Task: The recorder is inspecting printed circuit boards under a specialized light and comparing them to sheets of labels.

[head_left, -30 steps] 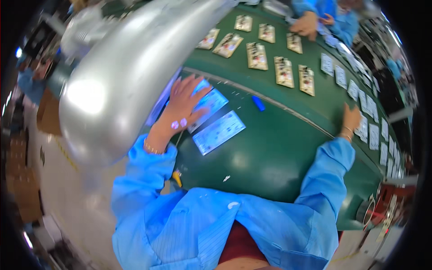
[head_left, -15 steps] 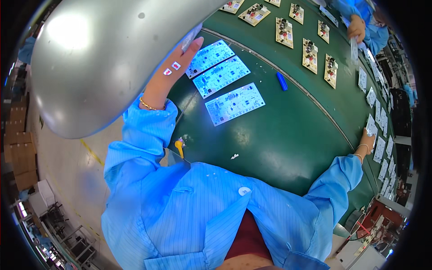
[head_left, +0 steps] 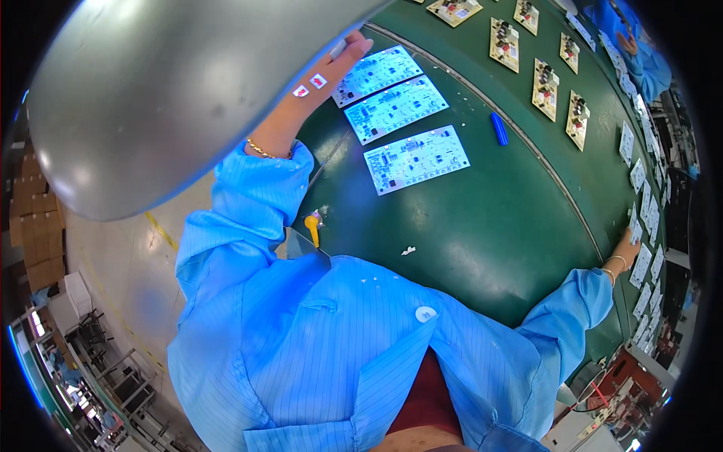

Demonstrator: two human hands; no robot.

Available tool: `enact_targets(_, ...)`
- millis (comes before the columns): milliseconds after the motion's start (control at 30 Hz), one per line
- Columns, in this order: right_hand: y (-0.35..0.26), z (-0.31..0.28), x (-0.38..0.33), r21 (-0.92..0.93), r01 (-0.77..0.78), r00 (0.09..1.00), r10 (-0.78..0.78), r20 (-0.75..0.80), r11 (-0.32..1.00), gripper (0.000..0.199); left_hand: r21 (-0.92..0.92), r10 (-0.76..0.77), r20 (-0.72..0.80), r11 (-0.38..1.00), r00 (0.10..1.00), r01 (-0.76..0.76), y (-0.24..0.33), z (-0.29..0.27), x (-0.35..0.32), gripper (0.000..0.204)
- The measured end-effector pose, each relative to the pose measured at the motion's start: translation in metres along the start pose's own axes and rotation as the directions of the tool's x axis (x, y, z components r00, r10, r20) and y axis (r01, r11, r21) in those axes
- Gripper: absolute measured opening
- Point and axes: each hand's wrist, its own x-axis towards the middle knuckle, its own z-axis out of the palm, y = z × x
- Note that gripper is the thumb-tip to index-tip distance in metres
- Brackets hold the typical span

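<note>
My left hand [head_left: 348, 59] is at the upper left, beside the topmost of three white circuit boards. A pale thing shows at its fingers, partly hidden behind the grey lamp hood. Two small arrow stickers [head_left: 309, 85] are stuck on its wrist. The three boards, one of them the nearest circuit board [head_left: 416, 160], lie in a slanting column under bluish light. At the far right, my arm is stretched out and my right hand [head_left: 625, 247] is closed on the edge of a small white circuit board [head_left: 635, 227], among rows of similar ones.
The big lamp hood [head_left: 173, 98] covers the upper left. On the green table [head_left: 482, 226] lie a blue marker cap [head_left: 499, 129], a white scrap [head_left: 408, 251] and a yellow-handled tool [head_left: 312, 226]. Several tan component boards [head_left: 545, 90] stand beyond the seam; a co-worker's hand [head_left: 627, 44] is at upper right.
My view has shifted, so the table's things sit further right and higher. My right hand stays at the small board. The co-worker's hand no longer shows the board it held.
</note>
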Motion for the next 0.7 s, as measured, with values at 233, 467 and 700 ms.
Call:
enact_targets(233, -0.002, 0.002, -0.001, 0.199, 0.026, 0.999, -0.018, -0.041, 0.980, 0.073, 0.080, 0.161, -0.006, 0.984, 0.987, -0.160, -0.006, -0.001, 0.001, 0.010)
enact_targets(467, -0.034, -0.001, -0.005, 0.633, 0.228, 0.973, -0.185, -0.134, 0.740, 0.057, -0.052, 0.006, -0.178, 0.999, 0.984, -0.015, 0.005, -0.002, 0.000, 0.011)
enact_targets(700, -0.231, -0.050, -0.189, 0.799, 0.598, 0.560, -0.748, -0.357, 0.067, 0.052, -0.109, -0.018, -0.132, 0.994, 0.991, 0.003, -0.009, -0.001, -0.004, 0.014)
